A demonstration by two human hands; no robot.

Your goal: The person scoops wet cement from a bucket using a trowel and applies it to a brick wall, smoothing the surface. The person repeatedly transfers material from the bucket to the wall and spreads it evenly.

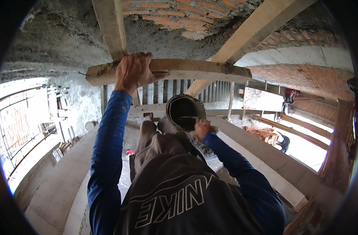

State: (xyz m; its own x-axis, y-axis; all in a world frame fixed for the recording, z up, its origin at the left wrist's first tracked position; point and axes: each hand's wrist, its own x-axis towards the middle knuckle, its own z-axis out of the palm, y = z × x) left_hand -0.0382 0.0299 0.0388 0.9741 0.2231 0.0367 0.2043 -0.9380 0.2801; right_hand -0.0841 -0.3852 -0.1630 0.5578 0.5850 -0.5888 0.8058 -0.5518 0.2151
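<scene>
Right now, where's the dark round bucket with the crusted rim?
In the head view, the bucket is near mid-picture, slightly right, below the pale horizontal wooden beam, with the person's bare right hand at its lower-right rim.

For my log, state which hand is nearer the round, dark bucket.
Right. The right hand is at the bucket's rim; the left hand is farther, on the brown wooden beam.

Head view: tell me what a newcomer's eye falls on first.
The left hand clasps a thick wooden beam across the upper middle. Below, near the centre, the right hand grips a tool handle beside a round bucket. At the top, red brickwork shows between slanting timbers.
</scene>
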